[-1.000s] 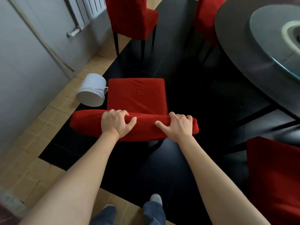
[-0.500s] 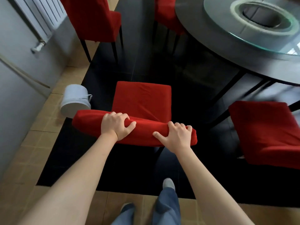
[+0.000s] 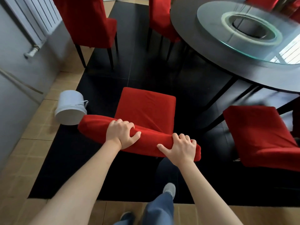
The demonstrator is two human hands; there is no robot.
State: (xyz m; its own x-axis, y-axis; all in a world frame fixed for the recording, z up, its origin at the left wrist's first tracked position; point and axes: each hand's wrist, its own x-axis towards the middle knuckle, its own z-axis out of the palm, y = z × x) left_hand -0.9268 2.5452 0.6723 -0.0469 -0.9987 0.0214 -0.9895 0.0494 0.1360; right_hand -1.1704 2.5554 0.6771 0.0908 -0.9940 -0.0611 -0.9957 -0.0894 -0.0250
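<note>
In the head view we look down on a chair (image 3: 146, 109) covered in red cloth, its seat faintly creased. It stands on the floor (image 3: 142, 70) just before us, between a white bucket (image 3: 69, 109) and a second chair (image 3: 259, 135).

Our left hand (image 3: 121, 135) wraps the padded backrest (image 3: 94, 125) near its middle, grip clenched on it. Our right hand (image 3: 180, 150) grasps the same backrest near its right end.

The backrest's long axis runs from beside the bucket down to the right, and the seat points away from us, toward the tabletop (image 3: 186, 34).

The floor is black tile edged with tan. The round dark tabletop carries a glass disc (image 3: 219, 18). Far chairs (image 3: 87, 21) stand near it, and a grey wall (image 3: 16, 78) with a radiator (image 3: 35, 15) is on the left.
</note>
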